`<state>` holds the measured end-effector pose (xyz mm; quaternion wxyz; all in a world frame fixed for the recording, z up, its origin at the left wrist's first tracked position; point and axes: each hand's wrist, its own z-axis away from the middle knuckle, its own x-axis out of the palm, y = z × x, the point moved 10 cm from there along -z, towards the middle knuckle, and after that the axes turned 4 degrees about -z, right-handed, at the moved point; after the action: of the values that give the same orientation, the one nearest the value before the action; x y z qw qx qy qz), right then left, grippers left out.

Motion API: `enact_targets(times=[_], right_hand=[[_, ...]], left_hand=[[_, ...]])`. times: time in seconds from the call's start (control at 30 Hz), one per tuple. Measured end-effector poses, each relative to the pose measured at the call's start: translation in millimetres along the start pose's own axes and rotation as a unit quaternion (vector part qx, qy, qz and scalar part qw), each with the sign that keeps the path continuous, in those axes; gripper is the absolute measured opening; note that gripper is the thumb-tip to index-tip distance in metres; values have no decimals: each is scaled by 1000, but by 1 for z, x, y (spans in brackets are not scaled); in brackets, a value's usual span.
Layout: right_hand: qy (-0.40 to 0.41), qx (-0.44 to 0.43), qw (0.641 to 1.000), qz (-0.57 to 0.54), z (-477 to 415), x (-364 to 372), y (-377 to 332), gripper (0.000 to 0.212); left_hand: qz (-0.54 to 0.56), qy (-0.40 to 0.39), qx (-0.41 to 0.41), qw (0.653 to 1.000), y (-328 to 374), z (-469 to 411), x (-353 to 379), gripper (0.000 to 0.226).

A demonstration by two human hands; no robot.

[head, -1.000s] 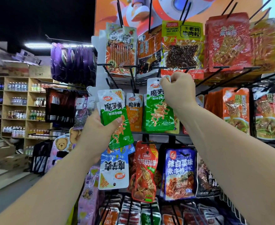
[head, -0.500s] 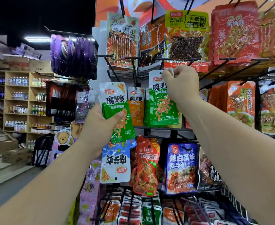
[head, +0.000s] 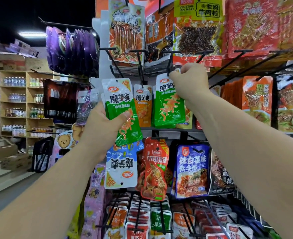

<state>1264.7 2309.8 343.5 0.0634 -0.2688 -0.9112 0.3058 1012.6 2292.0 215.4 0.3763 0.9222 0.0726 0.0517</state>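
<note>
A person's left hand (head: 104, 128) grips a fanned bundle of green packets (head: 123, 107). The thumb is clamped across the front and the fingers curl behind, which keeps the punched tops upright and ready to be fed out one at a time. A blue packet (head: 120, 166) of the same brand hangs upside down beneath the bundle and appears to be caught in the same grip.

The right hand (head: 188, 81), fingers curled tight, pinches the top corner of a hanging green packet (head: 168, 107) just where a black peg (head: 170, 63) meets it. The knuckles cover the hole, so it cannot be told whether the packet is fully seated. It hangs at the front of its row, just beside an orange packet (head: 143, 107) on the neighbouring peg, so each flavour keeps its own hook on the display rack (head: 97, 31). Judged from this, the person is restocking the peg from the supply held in reserve.

Little has shifted from a second ago. The right hand remains at the same corner of the same packet, while the left hand's bundle has crept slightly higher against the orange neighbour. The whole rack now sits higher in view, suggesting the camera has tipped downward. Shelves of bottles (head: 16, 100) line the wall well apart to the left.
</note>
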Motion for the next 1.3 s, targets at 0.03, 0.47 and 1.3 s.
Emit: enact_targets(times=[0.03, 0.47, 1.3], right_hand=[[-5, 9, 1000, 6, -2, 2, 6, 38], [-21, 72, 990, 116, -25, 32, 69, 37], [-358, -182, 730, 552, 51, 78, 78, 117]], left_hand=[[1, 0, -1, 1000, 0, 0, 0, 27], [-15, -9, 30, 999, -3, -4, -2, 41], [-8, -8, 13, 1000, 1, 0, 2, 31]])
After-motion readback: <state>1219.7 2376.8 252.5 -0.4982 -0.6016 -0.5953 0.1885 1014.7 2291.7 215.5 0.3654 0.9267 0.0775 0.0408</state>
